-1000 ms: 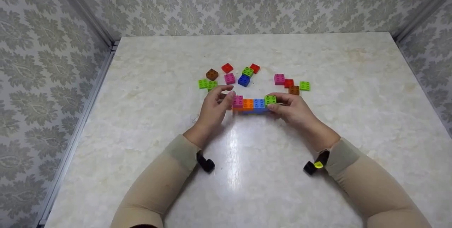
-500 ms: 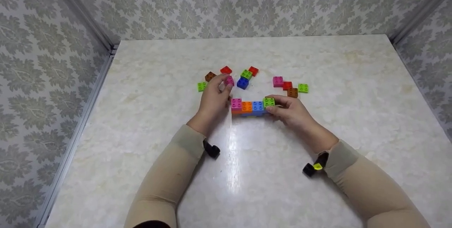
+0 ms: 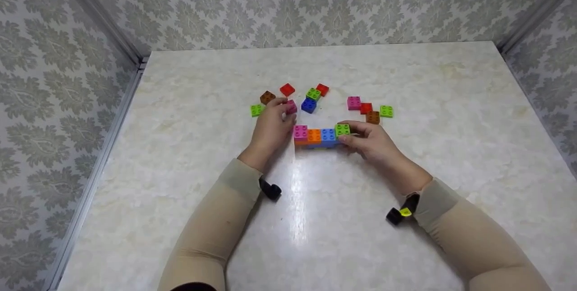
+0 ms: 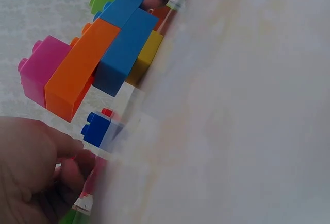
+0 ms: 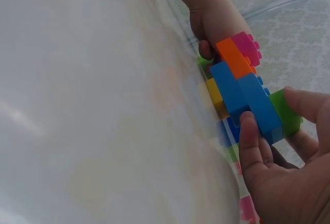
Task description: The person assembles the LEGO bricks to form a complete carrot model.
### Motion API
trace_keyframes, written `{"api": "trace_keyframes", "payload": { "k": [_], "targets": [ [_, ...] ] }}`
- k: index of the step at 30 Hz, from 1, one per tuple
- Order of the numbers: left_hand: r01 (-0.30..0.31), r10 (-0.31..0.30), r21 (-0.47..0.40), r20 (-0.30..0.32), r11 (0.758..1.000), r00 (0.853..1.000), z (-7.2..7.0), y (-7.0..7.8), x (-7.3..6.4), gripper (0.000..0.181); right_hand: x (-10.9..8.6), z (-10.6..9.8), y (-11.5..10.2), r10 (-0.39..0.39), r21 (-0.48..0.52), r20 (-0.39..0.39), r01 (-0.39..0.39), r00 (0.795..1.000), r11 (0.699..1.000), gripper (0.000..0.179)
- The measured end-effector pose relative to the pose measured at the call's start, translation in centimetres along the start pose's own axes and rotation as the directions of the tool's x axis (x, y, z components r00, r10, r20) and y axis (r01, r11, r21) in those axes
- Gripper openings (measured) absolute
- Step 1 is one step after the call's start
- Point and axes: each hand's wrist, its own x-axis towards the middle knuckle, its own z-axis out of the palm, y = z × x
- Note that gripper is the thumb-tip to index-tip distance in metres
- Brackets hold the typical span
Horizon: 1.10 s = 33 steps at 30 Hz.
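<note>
My right hand (image 3: pixel 373 140) grips the right end of a toy brick assembly (image 3: pixel 314 135), thumb and fingers around its green and blue bricks. Along its top run pink, orange, light blue and green bricks. Under them, the left wrist view shows another blue brick (image 4: pixel 126 54) and a yellow brick (image 4: pixel 146 58). The assembly stands raised off the tabletop. Left of it, my left hand (image 3: pixel 270 124) pinches a loose pink brick (image 3: pixel 291 106) between curled fingers and thumb; part of that brick is hidden by the fingers.
Behind my left hand lie brown (image 3: pixel 267 97), lime green (image 3: pixel 256 110) and red (image 3: pixel 287 89) bricks. A blue brick (image 3: pixel 309 105) touches a green one (image 3: pixel 313 93). Farther right are pink (image 3: pixel 354 102), red, brown (image 3: pixel 373 117) and green (image 3: pixel 386 111) bricks. Patterned walls enclose the table.
My left hand has left the assembly's left end and reached away from me to the loose pink brick, which has shifted slightly toward me. The right hand keeps its grip almost in place.
</note>
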Motion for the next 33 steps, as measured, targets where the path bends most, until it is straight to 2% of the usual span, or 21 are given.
{"api": "trace_keyframes", "payload": {
  "k": [8,14,24,28,33],
  "targets": [
    [0.008,-0.007,0.022,-0.045,1.0,0.999,-0.2,-0.2,-0.5,0.029,0.0,0.1,0.1,-0.015,-0.014,0.005,0.015,1.0,1.0,0.048],
    [-0.01,0.012,0.021,-0.087,1.0,0.996,-0.1,-0.3,-0.7,0.028,0.0,0.1,0.1,-0.017,-0.017,0.004,0.017,1.0,1.0,0.049],
    [-0.038,0.039,0.015,-0.077,0.999,0.996,-0.1,-0.5,-0.7,0.036,0.0,0.1,0.1,-0.012,0.019,0.011,0.012,1.0,1.0,0.05],
    [-0.032,0.03,-0.026,-0.091,0.999,0.995,-0.1,-0.3,-0.9,0.033,0.0,0.1,0.1,-0.009,0.028,0.008,0.009,1.0,1.0,0.048],
    [-0.074,0.058,-0.111,-0.142,0.991,0.988,-0.2,-0.2,-1.2,0.029,0.1,0.0,0.2,-0.013,0.022,0.007,0.013,1.0,1.0,0.046]
  ]
}}
